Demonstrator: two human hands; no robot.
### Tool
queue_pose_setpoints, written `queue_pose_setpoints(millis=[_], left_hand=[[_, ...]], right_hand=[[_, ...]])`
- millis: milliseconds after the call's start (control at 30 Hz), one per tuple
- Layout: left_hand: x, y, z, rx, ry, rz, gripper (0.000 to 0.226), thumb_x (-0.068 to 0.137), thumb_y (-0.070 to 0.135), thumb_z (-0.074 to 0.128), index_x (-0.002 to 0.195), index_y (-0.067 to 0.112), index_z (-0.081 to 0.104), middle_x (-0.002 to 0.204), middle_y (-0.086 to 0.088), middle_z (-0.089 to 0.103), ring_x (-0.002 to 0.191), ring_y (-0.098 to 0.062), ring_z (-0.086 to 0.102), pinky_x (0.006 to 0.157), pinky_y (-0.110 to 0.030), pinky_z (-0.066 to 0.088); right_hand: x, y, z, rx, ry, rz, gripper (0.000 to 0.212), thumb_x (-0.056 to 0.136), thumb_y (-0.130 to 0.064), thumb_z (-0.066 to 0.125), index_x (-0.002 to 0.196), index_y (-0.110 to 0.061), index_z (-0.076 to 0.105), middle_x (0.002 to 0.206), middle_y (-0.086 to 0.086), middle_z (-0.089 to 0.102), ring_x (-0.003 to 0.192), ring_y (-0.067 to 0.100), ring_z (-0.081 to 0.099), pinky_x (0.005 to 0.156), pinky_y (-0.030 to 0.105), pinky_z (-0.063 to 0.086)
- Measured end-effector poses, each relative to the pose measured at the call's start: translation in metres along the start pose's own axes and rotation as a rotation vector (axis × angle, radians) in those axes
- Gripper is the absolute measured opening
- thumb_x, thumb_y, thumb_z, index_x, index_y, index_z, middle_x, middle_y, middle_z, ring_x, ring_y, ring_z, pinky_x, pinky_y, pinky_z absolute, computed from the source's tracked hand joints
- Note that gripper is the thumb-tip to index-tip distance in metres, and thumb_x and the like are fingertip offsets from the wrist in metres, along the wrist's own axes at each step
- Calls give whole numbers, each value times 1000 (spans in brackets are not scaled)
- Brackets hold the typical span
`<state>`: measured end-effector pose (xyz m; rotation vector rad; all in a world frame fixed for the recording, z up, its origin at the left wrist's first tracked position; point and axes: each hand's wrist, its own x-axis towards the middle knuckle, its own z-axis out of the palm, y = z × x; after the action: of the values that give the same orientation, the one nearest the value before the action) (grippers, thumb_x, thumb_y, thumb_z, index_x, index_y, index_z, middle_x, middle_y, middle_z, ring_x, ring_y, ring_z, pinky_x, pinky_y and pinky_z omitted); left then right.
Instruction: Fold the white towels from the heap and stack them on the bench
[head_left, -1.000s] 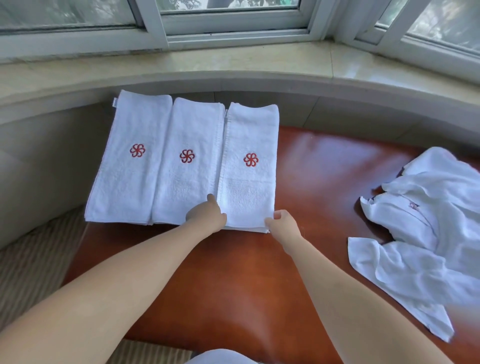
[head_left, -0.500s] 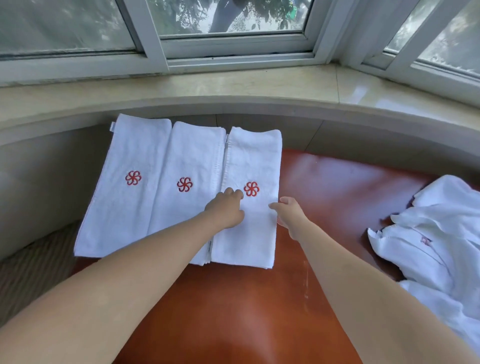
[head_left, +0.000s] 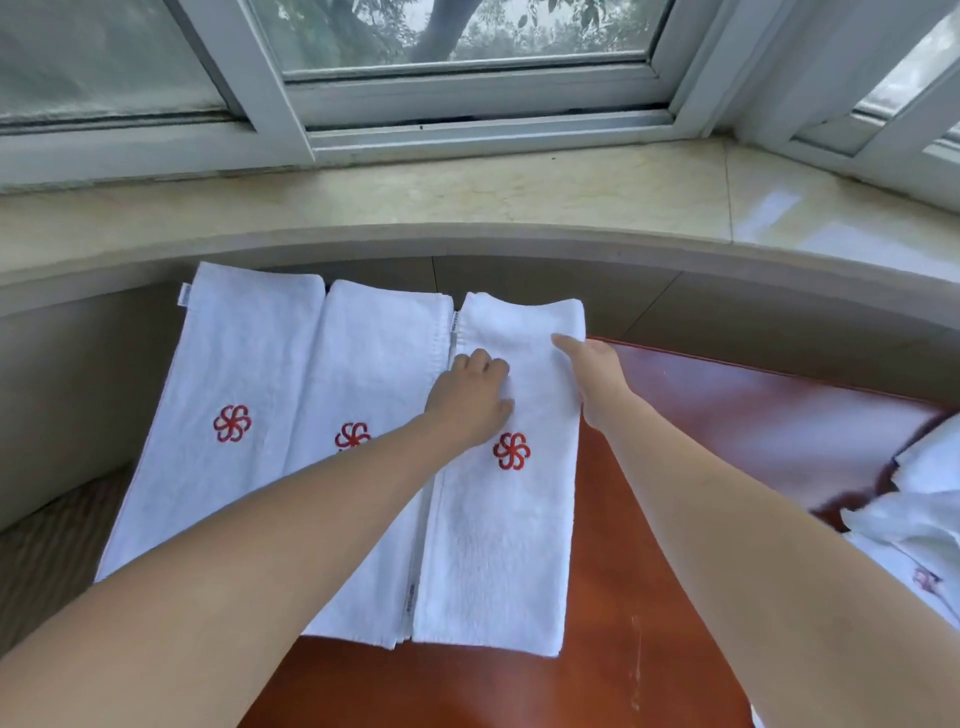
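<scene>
While left hand (head_left: 470, 400) presses right towel (head_left: 498, 545), right hand (head_left: 597, 376) seemingly grips edge.

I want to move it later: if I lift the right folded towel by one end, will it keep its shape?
Probably not. The right folded towel is soft terry in loose layers, so it would likely sag and unfold. It looks light, and may slide easily on the glossy bench. Both hands rest on it.

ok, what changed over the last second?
Both hands slid from the near edge of the rightmost folded towel toward its far end: left hand on top, right hand along its right edge. Nothing gripped. All three towels stayed put.
</scene>
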<state>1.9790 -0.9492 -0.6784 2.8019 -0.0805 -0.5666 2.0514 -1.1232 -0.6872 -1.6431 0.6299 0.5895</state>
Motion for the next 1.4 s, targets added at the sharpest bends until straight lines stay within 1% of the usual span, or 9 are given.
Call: queue_pose_setpoints(millis=[200, 500, 633, 700, 800, 933, 1067, 1233, 1400], left_hand=[[24, -21, 18, 165, 90, 127, 65, 93, 52, 55, 150, 28, 34, 161, -5, 25, 148, -31, 24, 119, -43, 27], [18, -11, 16, 152, 21, 90, 72, 100, 49, 47, 160, 40, 8, 171, -3, -11, 156, -39, -9, 126, -56, 6], [4, -10, 8, 118, 74, 122, 64, 96, 38, 55, 154, 29, 30, 166, -7, 17, 152, -36, 16, 120, -51, 28], [-2, -13, 4, 131, 104, 136, 55, 94, 33, 56, 146, 22, 42, 153, -8, 37, 141, -32, 34, 111, -45, 40], [-9, -19, 3, 176, 97, 143, 51, 93, 32, 54, 142, 16, 49, 138, -10, 50, 128, -32, 45, 103, -39, 44], [-11, -24, 3, 175, 123, 165, 51, 96, 30, 54, 144, 20, 44, 151, -9, 39, 137, -31, 38, 112, -40, 40], [-3, -19, -1, 108, 75, 91, 64, 100, 36, 53, 157, 29, 25, 169, -5, 10, 155, -31, 13, 124, -47, 23], [13, -16, -5, 152, -64, 16, 73, 101, 41, 50, 162, 29, 12, 171, -7, -2, 157, -34, 0, 127, -49, 9], [7, -13, -5, 195, -149, -42, 78, 97, 44, 53, 162, 26, 13, 171, -10, -2, 157, -35, -5, 126, -50, 2]], right_hand=[[23, -19, 19, -62, -125, -140, 32, 70, -32, 67, 93, -12, 54, 96, 6, 57, 85, 23, 57, 76, 41, 48], [12, -5, 9, 5, 70, -218, 46, 86, -14, 66, 122, -29, 42, 120, -4, 51, 100, 12, 56, 74, 29, 50], [-5, -21, 15, -65, -170, -95, 42, 80, -14, 69, 120, -25, 61, 114, 4, 64, 99, 24, 63, 74, 35, 53], [-16, -28, 17, -168, -289, -139, 19, 69, -9, 61, 85, -17, 69, 86, 1, 66, 79, 20, 61, 64, 26, 49], [-29, -31, 19, -152, -320, -177, 12, 52, -11, 48, 56, -20, 41, 60, -4, 38, 54, 10, 35, 47, 22, 27], [-20, -29, 14, -64, -28, -240, 10, 80, -12, 56, 89, -14, 59, 84, -3, 53, 72, 14, 49, 58, 26, 35], [-16, -15, 6, -287, 330, -345, 43, 91, -13, 61, 129, -28, 46, 127, -5, 43, 85, 10, 57, 63, 25, 42], [-18, 23, 3, -1064, -135, -569, 64, 90, -18, 64, 150, -30, 44, 160, -4, 35, 144, 20, 36, 108, 34, 43], [-33, 45, -4, -1274, -156, -566, 73, 95, -34, 63, 159, -28, 28, 170, 1, 13, 156, 24, 13, 123, 40, 24]])
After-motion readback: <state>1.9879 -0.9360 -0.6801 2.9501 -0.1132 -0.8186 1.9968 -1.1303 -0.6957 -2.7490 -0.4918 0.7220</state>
